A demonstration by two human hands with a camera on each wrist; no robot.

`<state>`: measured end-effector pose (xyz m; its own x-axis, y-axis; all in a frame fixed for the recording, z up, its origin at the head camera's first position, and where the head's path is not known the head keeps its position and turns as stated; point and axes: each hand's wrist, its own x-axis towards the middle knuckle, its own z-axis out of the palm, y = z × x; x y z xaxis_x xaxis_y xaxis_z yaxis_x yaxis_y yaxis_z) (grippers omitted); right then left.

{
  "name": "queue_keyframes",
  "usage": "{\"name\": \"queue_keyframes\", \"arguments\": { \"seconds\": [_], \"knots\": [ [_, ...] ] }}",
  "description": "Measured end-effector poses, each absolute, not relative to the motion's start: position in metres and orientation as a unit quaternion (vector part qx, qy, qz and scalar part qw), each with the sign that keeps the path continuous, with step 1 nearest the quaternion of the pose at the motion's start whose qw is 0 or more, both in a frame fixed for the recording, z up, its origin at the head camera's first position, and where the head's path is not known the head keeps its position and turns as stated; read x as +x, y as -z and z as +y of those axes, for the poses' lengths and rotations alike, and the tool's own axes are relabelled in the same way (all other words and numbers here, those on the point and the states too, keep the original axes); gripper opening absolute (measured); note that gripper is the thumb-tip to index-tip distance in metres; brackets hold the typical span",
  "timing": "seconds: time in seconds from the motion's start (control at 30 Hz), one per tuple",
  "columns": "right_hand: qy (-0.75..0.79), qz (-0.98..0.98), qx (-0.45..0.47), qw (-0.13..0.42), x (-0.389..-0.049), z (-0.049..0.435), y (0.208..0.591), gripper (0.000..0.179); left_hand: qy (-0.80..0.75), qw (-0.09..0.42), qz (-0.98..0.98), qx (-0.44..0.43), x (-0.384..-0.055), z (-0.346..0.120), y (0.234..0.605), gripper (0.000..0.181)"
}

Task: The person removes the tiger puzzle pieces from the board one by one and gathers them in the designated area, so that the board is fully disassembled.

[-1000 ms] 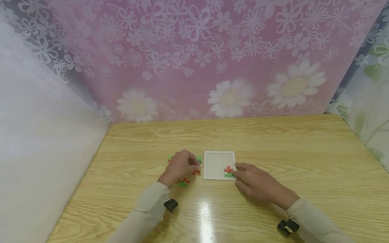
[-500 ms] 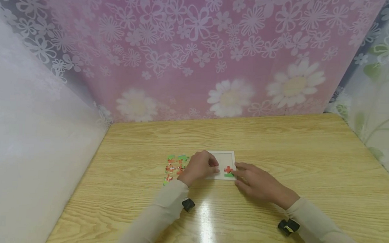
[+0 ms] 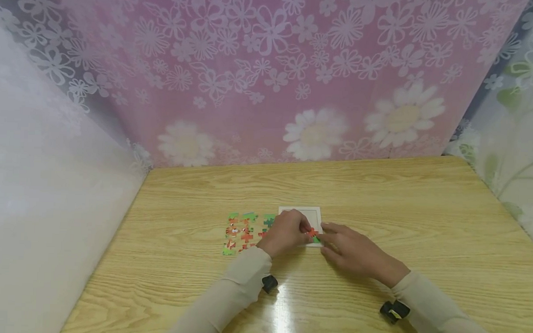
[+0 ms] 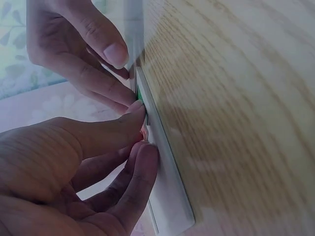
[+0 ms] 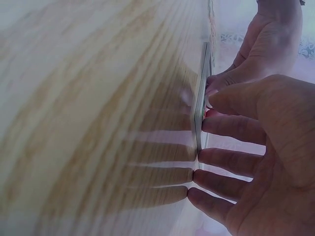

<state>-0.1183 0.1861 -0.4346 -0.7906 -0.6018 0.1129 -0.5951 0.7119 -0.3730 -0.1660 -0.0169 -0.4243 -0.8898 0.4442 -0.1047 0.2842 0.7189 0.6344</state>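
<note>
A white square puzzle tray lies flat on the table, with a red and green jigsaw piece in its near right corner. Over the tray's front part, my left hand pinches a small jigsaw piece between thumb and fingertips, close beside that corner piece. Most of the pinched piece is hidden by the fingers; a bit of red shows in the left wrist view. My right hand rests at the tray's right side, its fingers extended, fingertips at the edge and on the corner piece.
Several loose jigsaw pieces with an orange tiger picture lie in rows left of the tray, partly behind the left hand. The wood-grain table meets a pink flowered curtain at the back. Pale cloth hangs along the left side.
My left hand has moved right from the loose pieces onto the tray, carrying a jigsaw piece to beside the corner piece. The right hand has stayed in place.
</note>
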Motion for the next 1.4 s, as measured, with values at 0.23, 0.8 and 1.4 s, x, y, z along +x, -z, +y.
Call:
{"name": "queue_keyframes", "arguments": {
  "seconds": [0.23,0.8,1.4],
  "knots": [
    [0.191,0.928,-0.318,0.016,-0.119,0.186,0.433,0.035,-0.325,0.124,0.919,0.186,-0.165,-0.016,0.423,0.014],
    [0.189,0.929,-0.318,0.013,-0.116,0.189,0.436,0.033,-0.342,0.11,0.917,0.171,-0.165,-0.016,0.428,0.008],
    [0.183,0.929,-0.322,0.004,-0.115,0.189,0.433,0.034,-0.402,0.076,0.898,0.163,-0.159,-0.05,0.418,0.006]
  ]
}}
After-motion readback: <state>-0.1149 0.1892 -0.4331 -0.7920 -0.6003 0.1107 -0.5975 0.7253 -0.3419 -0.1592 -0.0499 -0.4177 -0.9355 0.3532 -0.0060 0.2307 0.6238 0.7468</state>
